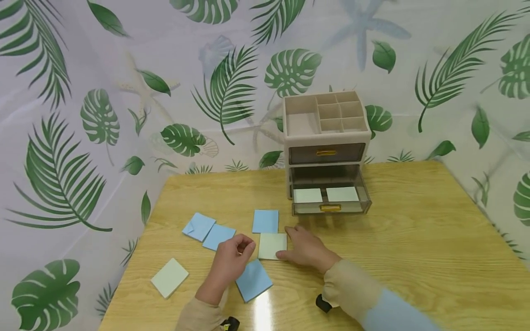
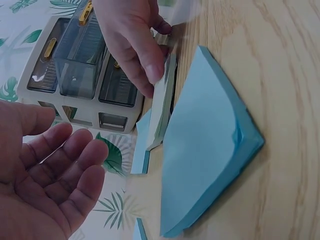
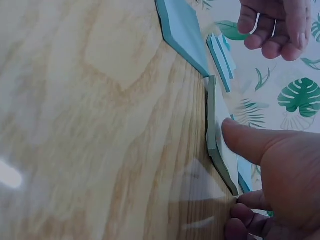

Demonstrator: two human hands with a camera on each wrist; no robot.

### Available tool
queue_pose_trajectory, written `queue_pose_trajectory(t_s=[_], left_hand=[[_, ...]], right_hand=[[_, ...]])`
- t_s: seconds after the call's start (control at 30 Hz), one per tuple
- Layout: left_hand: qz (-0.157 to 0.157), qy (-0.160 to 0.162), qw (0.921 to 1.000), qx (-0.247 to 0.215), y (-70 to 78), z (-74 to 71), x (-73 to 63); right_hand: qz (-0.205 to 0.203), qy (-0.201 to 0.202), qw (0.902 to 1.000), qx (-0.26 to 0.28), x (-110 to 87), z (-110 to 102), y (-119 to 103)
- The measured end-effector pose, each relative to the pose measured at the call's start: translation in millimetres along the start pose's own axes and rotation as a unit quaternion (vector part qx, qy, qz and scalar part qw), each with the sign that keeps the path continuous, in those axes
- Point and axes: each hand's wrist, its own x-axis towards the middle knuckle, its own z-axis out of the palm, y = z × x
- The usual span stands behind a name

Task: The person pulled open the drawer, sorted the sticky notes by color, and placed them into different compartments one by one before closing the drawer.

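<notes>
A pale green sticky note pad lies flat on the table, touching a blue sticky note pad behind it. My right hand is at its right side: the thumb rests on its top face, and the other fingers extend beside its edge. My left hand hovers empty, fingers loosely bent, palm visible in the left wrist view. Just below that hand is another blue pad, turned at an angle. Two pale green pads lie side by side in the pulled-out lower drawer.
The beige desk organizer stands at the back, its upper drawer closed and its top divided into compartments. Two blue pads lie left of centre, and a pale green pad is nearer the left edge. A leaf-patterned cloth hangs behind the table.
</notes>
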Motion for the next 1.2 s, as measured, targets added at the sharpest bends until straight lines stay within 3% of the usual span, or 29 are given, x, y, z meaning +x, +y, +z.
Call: queue_pose_trajectory(t_s=[0.4,0.6,0.83,1.0,1.2], left_hand=[[-0.017,-0.005,0.9998,-0.006,2.7,5.0,-1.6],[-0.022,-0.012,0.9996,-0.015,3.4,7.5,-4.6],[-0.012,-0.010,0.9996,-0.023,3.5,10.0,-5.8],[-0.015,-0.016,0.9994,-0.026,8.4,13.5,-7.0],[0.012,-0.015,0.9991,-0.038,18.7,18.5,-5.1]], right_hand=[[0.006,0.010,0.9999,0.011,0.4,1.5,-1.6],[0.004,0.044,0.9988,0.020,-3.3,6.6,2.8],[-0.007,0.074,0.9942,0.079,-13.2,4.5,10.1],[-0.039,0.104,0.9857,0.127,-22.5,-2.8,19.2],[-0.116,0.134,0.9695,0.169,-40.1,-17.7,17.7]])
